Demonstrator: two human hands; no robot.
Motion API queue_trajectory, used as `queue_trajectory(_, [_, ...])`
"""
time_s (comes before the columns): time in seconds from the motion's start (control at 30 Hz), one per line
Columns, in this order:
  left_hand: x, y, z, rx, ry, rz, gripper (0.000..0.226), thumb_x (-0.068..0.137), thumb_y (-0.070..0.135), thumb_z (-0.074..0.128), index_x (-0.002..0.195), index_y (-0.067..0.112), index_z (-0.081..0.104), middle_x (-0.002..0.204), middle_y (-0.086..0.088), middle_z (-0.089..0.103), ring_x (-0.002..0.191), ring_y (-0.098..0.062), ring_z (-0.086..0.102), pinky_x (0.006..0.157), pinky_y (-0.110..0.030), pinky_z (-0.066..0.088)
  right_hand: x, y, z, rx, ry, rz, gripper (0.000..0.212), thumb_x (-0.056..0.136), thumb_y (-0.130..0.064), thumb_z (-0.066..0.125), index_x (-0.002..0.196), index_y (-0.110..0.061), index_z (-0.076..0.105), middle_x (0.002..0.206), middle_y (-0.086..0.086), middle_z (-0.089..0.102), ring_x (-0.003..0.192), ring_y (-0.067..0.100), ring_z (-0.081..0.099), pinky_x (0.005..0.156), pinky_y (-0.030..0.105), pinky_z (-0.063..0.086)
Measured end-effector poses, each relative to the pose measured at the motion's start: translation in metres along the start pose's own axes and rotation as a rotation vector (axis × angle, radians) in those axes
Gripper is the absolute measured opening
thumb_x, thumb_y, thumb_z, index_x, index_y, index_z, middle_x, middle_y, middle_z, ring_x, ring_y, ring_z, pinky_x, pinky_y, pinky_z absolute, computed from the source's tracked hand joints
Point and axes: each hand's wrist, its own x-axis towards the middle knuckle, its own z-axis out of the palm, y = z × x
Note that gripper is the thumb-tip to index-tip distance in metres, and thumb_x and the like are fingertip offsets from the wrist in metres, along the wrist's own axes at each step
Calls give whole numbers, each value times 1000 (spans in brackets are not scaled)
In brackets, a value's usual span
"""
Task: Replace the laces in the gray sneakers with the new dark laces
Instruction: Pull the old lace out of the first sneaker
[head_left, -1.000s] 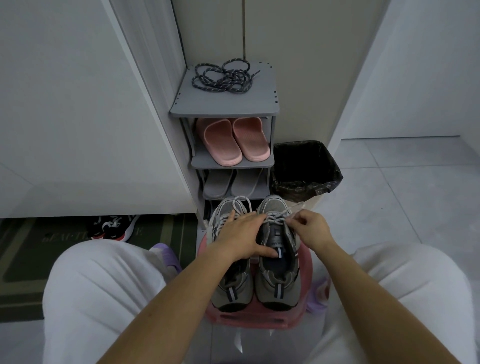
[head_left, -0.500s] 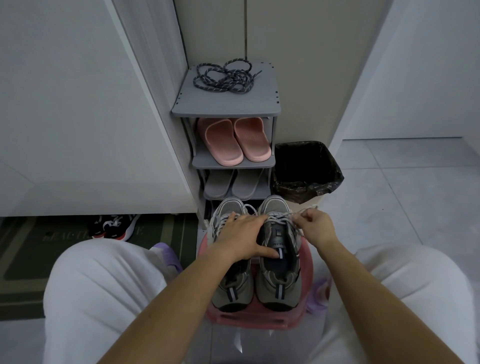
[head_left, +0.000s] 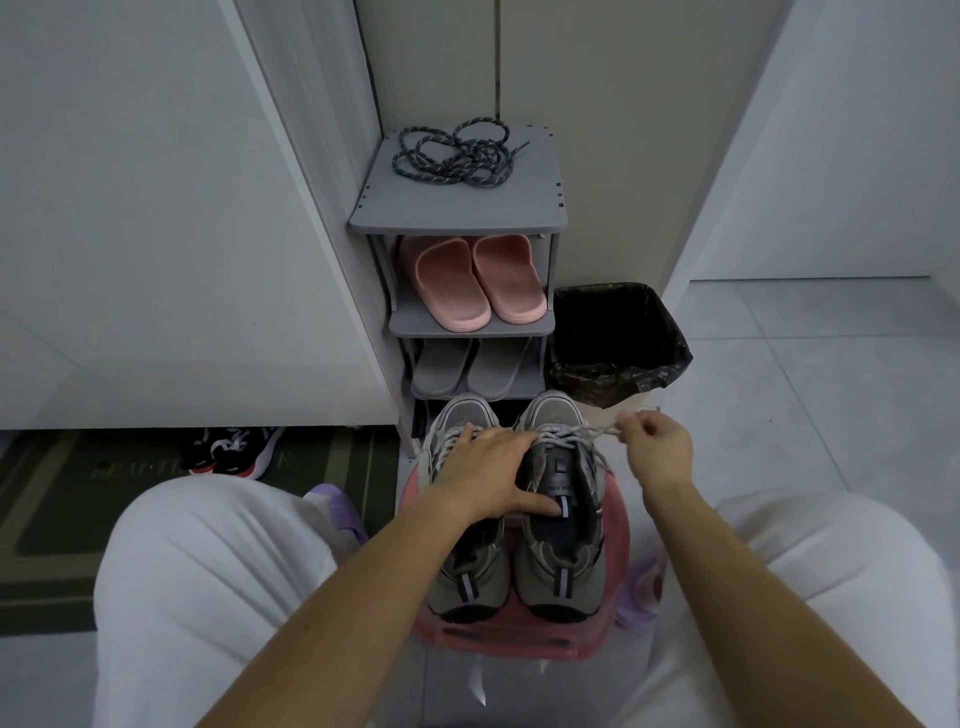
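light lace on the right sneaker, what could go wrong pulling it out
The right hand pinches the light lace; a sideways tug could drag the right sneaker off the pink stool, as the left hand only rests on it. The dark laces lie tangled on the top shelf and may knot.

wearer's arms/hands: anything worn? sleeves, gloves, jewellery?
Left hand and right hand are bare: no gloves, rings, watch or bands visible. Left forearm and right forearm are uncovered down to the frame edge, no sleeves in view. Other clothing: white trousers, lilac slippers.
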Motion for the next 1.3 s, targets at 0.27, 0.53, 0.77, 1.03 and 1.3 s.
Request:
queue_trajectory(0.27, [0,-1,-1,-4,-8,-10,102,65,75,61,146,24,27,149,-1,37,140,-21,27,118,-48,6,-10,4,7,-123,-266,-68,17,85,-19,68,69,-11,66,64,1,60,62,12,52,63,24,43])
queue_trajectory(0.53, [-1,-3,-2,-23,2,-4,95,64,75,62,142,29,33,142,0,45,136,-21,33,118,-50,8,5,3,-7,60,99,-11,28,94,-17,53,87,7,64,85,18,64,79,29,62,71,37,48])
queue_trajectory(0.77, [-1,-1,-3,-15,-4,-10,91,65,73,62,140,28,36,141,-1,46,136,-21,33,118,-50,8,-8,9,8,-73,-243,-54,20,83,-15,69,64,-12,65,66,3,63,68,16,56,71,30,48])
queue_trajectory(1.03, [-2,0,-4,12,-14,-11,94,66,74,61,142,27,33,143,-1,44,137,-21,32,117,-49,9,-1,4,-2,157,9,42,20,93,-12,53,77,-6,63,70,2,63,66,10,58,72,28,45])
queue_trajectory(1.3, [-2,0,-4,2,-9,-14,91,65,74,62,139,27,36,142,-2,46,136,-22,34,117,-50,9,-11,5,9,-62,-263,31,31,85,-17,67,57,-13,57,62,6,58,62,19,52,68,32,46])
